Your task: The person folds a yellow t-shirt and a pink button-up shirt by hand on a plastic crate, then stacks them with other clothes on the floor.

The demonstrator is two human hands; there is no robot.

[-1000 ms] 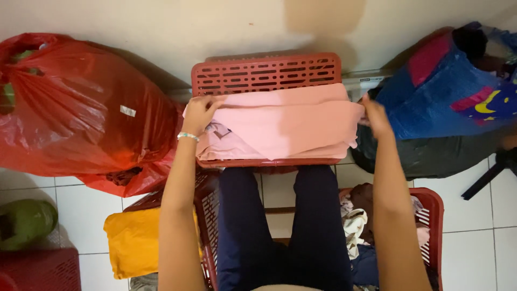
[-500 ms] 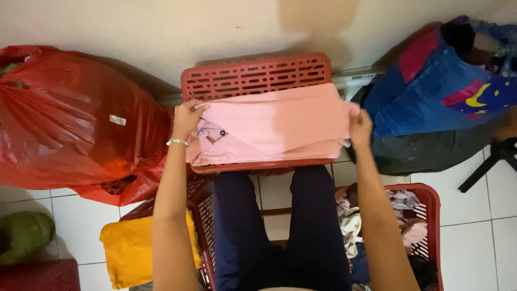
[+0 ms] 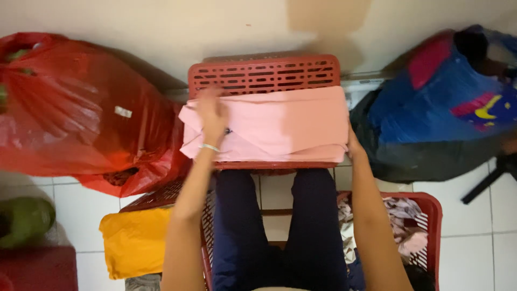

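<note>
A pink garment [image 3: 280,126] lies folded flat on top of an upturned red plastic crate [image 3: 264,73] in front of my knees. My left hand [image 3: 212,116] rests flat on the left part of the garment, blurred by motion, with a thin bracelet at the wrist. My right hand [image 3: 353,148] is at the garment's lower right corner, mostly hidden behind the cloth edge; whether its fingers pinch the cloth I cannot tell.
A large red plastic bag [image 3: 75,113] stands at left, a blue and dark bag [image 3: 447,108] at right. A red laundry basket [image 3: 431,215] with mixed clothes sits under my right arm. A yellow cloth [image 3: 134,242] lies at lower left. A wall is close behind.
The garment has been folded narrower from the left. My left hand moved from the left edge inward onto the cloth; my right hand slid down to the lower right corner.
</note>
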